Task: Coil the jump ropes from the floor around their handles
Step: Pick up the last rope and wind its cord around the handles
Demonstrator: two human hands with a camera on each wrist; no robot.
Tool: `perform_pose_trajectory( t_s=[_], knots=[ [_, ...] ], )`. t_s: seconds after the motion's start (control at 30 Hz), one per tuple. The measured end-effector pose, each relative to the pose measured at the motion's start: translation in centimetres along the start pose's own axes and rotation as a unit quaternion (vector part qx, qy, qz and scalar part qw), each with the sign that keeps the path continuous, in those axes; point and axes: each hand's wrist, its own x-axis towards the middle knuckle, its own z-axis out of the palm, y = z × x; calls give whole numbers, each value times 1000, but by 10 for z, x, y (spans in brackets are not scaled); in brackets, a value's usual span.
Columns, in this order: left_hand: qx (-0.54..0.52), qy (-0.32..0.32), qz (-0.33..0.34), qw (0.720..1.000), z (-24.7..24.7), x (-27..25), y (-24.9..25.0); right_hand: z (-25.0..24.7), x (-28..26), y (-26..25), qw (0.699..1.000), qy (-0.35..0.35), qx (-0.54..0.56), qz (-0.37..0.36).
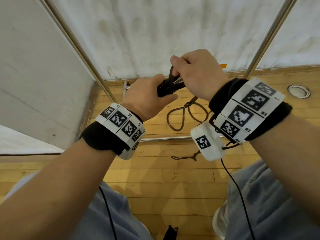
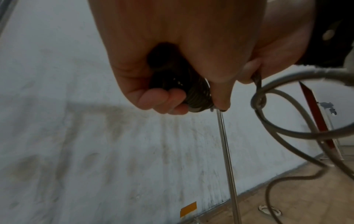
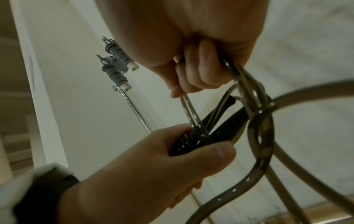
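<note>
My left hand (image 1: 149,94) grips the black jump-rope handles (image 1: 166,89) held together, with several turns of dark rope wound round them (image 2: 197,97). Just above them my right hand (image 1: 195,73) pinches loops of the same brownish rope (image 1: 172,73) and lifts them off the handles (image 3: 214,121). The loose part of the rope (image 1: 180,115) hangs down in loops towards the wooden floor (image 1: 155,179), with a knot-like crossing (image 3: 264,106) under my right fingers (image 3: 208,71). A frayed end or cord (image 1: 185,157) lies on the floor below.
White sheeted walls (image 1: 155,32) stand ahead and to the left, with slanted metal poles (image 1: 83,54) (image 1: 270,37) in front. An orange tape strip (image 1: 223,66) marks the wall base. A white round fitting (image 1: 298,91) sits in the floor at right. My knees fill the bottom.
</note>
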Motion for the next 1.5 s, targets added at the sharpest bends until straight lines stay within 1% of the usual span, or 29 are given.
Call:
perform_pose_trajectory(
  t_s=[0.1,0.17,0.23,0.3,0.37,0.43,0.5,0.57,0.63,0.67,0.7,0.73,0.8,0.87,0.93,1.0,1.03,1.07,1.1,1.13,1.17,1.2,1.27,1.33,1.37,1.43,1.5],
  knots=[
    [21,-9,23,999,-3,-5,5,-6,2,8,998,16,-62,-15],
    [34,-20,38,999,-5,-9,8,-8,3,13,995,2,-98,-15],
    [31,-24,43,998,-9,-14,9,-10,4,16,994,-5,-107,-20],
    [23,-30,61,997,-12,-17,9,-11,5,17,995,-10,-101,-26],
    [4,-29,93,995,-15,-20,9,-12,6,18,997,-21,-73,-22],
    [-29,-17,120,992,-19,-25,11,-12,8,17,999,-38,-35,-3],
    [-63,-1,132,989,-24,-29,13,-16,9,17,997,-70,17,28],
    [-99,19,126,987,-31,-32,13,-19,11,19,983,-130,116,56],
    [-133,46,107,984,-36,-33,12,-13,12,22,952,-164,243,92],
    [-146,61,95,983,-38,-34,11,-7,13,23,930,-177,299,117],
    [-159,75,82,981,-39,-34,10,0,13,24,912,-198,331,138],
    [-172,90,67,979,-39,-34,10,8,12,25,899,-228,340,157],
    [-205,125,26,970,-38,-34,7,21,7,24,883,-281,324,189],
    [-254,150,-11,955,-37,-33,4,30,0,22,880,-302,306,201],
    [-287,161,-26,944,-37,-30,1,38,-6,18,888,-284,309,191],
    [-309,159,-41,937,-38,-27,-1,45,-12,12,907,-218,319,165],
    [-319,156,-52,933,-38,-24,-2,48,-15,9,924,-177,310,140],
    [-325,152,-64,931,-39,-22,-2,50,-17,7,943,-142,283,107],
    [-328,147,-75,930,-39,-20,-2,52,-20,6,963,-115,234,69],
    [-329,140,-82,930,-39,-18,-2,53,-22,7,980,-99,168,30],
    [-327,133,-85,932,-39,-17,-2,54,-23,9,991,-91,102,-7],
    [-321,128,-86,935,-38,-16,-2,54,-23,12,994,-90,48,-31],
    [-300,116,-86,943,-36,-16,-2,54,-21,18,994,-83,-55,-49],
    [-283,105,-84,950,-34,-17,-1,52,-13,23,982,-55,-170,-58],
    [-281,100,-81,951,-34,-17,0,52,-9,24,978,-45,-197,-57],
    [-288,91,-73,950,-34,-18,5,53,-3,25,981,-35,-186,-35],
    [-303,88,-71,946,-36,-18,8,57,-1,26,994,-39,-106,-8]
  ],
)
